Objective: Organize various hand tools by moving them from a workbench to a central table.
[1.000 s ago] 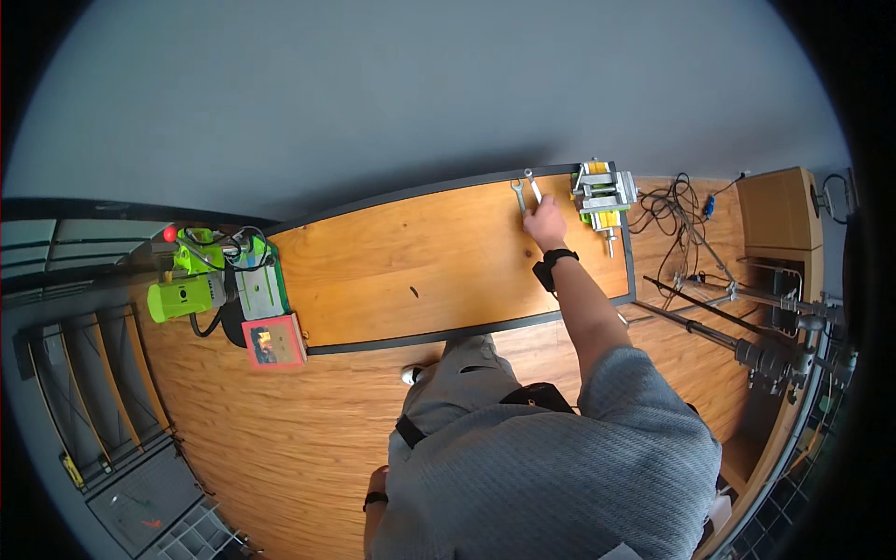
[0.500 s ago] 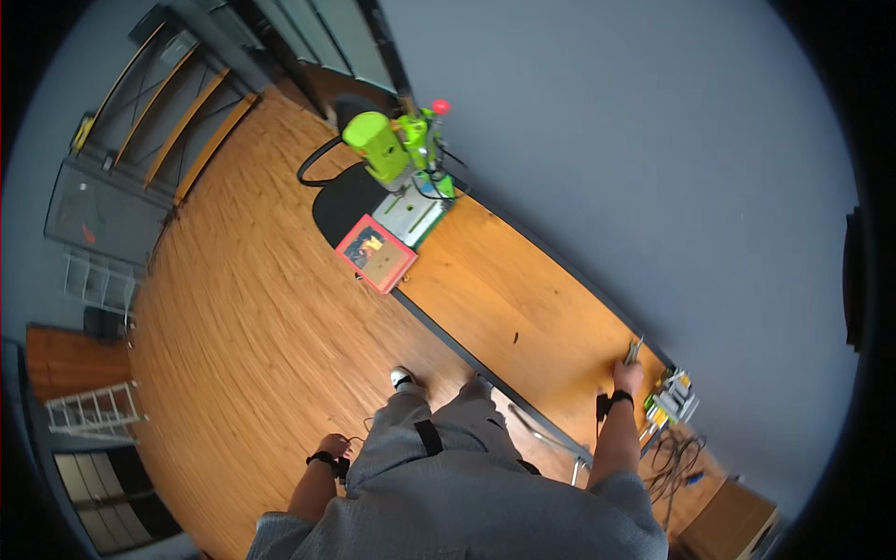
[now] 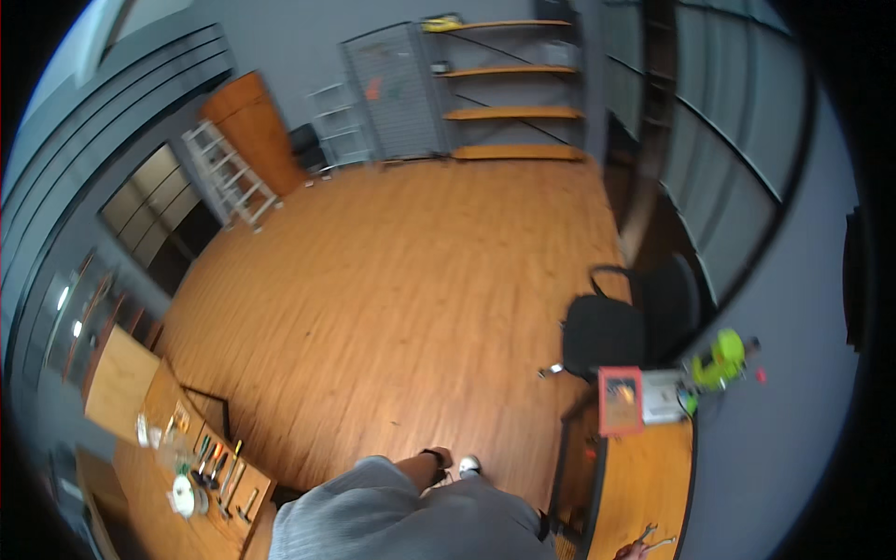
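At the lower right edge, my right hand is partly cut off by the frame. It is closed on a metal hand tool with two slim metal ends fanning apart; its exact kind is too small to tell. Both lie over the near end of a wooden workbench. My left hand hangs beside my body above the floor, with a black band at the wrist. Its fingers are small and blurred, and I see nothing clear in them.
A green drill press and a red-edged box occupy the bench's far end, near a black chair. At left, a wooden table carries several hand tools and a white round container. Shelves and a ladder stand farther off.
My view has swung left, so the bench has shifted to the right edge and the tool table has come into sight. My right hand still holds the metal tool.
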A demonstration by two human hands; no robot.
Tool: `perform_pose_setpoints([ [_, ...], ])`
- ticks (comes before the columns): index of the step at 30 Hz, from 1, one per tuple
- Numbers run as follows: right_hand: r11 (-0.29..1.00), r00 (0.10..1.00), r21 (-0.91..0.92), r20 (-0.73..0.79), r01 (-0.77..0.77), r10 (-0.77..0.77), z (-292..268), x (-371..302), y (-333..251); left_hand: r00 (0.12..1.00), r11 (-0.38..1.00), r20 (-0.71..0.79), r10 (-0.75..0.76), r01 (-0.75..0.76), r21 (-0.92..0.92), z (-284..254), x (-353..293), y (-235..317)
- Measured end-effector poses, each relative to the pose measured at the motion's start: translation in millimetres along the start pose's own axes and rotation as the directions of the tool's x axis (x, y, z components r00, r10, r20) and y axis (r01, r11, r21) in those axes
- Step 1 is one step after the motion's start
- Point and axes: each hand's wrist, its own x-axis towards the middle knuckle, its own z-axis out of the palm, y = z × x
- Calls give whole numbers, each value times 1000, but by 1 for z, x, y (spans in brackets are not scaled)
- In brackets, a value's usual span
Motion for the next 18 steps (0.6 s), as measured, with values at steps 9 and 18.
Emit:
perform_pose_setpoints([
  [9, 967, 802, 9, 561, -256, 207, 292, 3, -94, 993, 664, -79, -92, 2, -748, -114, -18, -74],
  [18, 938, 294, -340, 906, 73, 305, 523, -21, -105, 863, 308, -181, -472, -31, -951, -68, -148, -198],
])
